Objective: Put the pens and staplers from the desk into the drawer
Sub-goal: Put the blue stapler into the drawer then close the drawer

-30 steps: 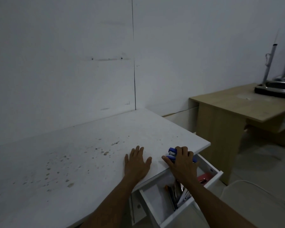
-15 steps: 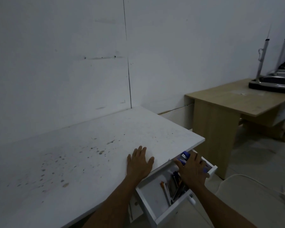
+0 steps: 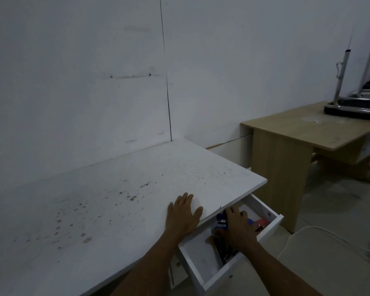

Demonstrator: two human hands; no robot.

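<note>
A white drawer (image 3: 226,274) is pulled out under the right front edge of the white, stained desk (image 3: 115,199). My right hand (image 3: 236,229) is down inside the drawer, fingers curled over a blue stapler (image 3: 221,220) whose end shows beside my fingers. Several dark pens (image 3: 222,251) lie in the drawer below my palm, partly hidden. A red stapler (image 3: 261,223) sits at the drawer's right end. My left hand (image 3: 183,216) rests flat on the desk top near its front edge, fingers spread, holding nothing.
A wooden table (image 3: 308,135) stands to the right with an upturned metal stool (image 3: 355,103) on it. A pale chair seat (image 3: 320,259) is close to the drawer's front at lower right. Grey walls rise behind the desk.
My right hand has carried the blue stapler off the desk edge and down into the open drawer. The left hand has stayed flat on the desk.
</note>
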